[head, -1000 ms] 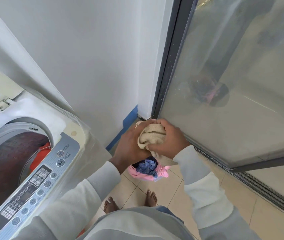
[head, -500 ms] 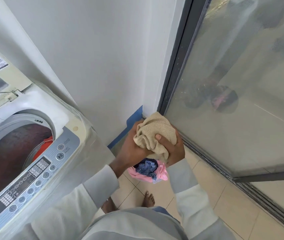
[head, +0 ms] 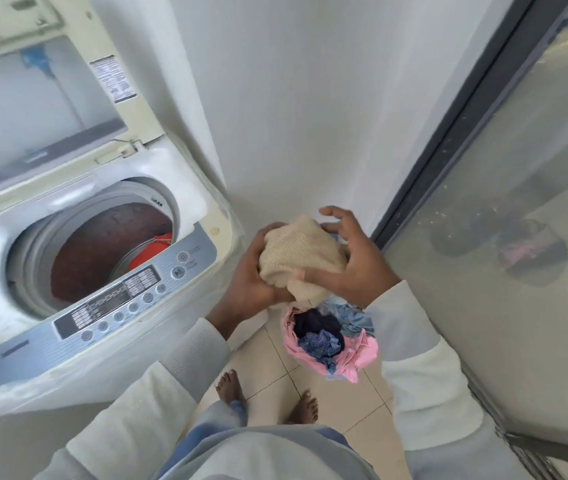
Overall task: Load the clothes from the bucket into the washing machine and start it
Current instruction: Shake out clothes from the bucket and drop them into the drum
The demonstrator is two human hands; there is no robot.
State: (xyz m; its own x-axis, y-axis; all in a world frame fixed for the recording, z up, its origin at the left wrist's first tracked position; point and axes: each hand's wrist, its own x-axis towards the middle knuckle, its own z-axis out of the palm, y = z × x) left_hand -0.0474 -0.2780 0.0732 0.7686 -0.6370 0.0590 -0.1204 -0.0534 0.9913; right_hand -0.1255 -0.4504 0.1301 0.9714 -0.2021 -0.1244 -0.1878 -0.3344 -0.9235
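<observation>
Beige knit cloth [head: 301, 259], bunched into a ball, sits between both hands near the middle of the view. The left hand [head: 258, 271] cups it from 9 o'clock with a full grip. The right hand [head: 355, 265] covers it from 3 o'clock in a looser grip, thumb pressed on the fabric and forefinger lifted clear. Gathering it tight this way probably keeps trailing ends from dragging or catching.

Directly at 6 o'clock of the hands, on the tiled floor [head: 313, 386], lies the heap of clothes [head: 324, 337], pink, navy and blue. It overhangs the bucket so far that the bucket itself is hardly visible.

At 9 o'clock stands the washing machine [head: 185, 341] with its lid [head: 43, 109] propped upright, leaving the drum [head: 102, 251] open; a red garment [head: 152, 252] already lies inside. I judge loading to be midway. The start button [head: 177, 272] on the control panel [head: 120, 299] looks untouched.
</observation>
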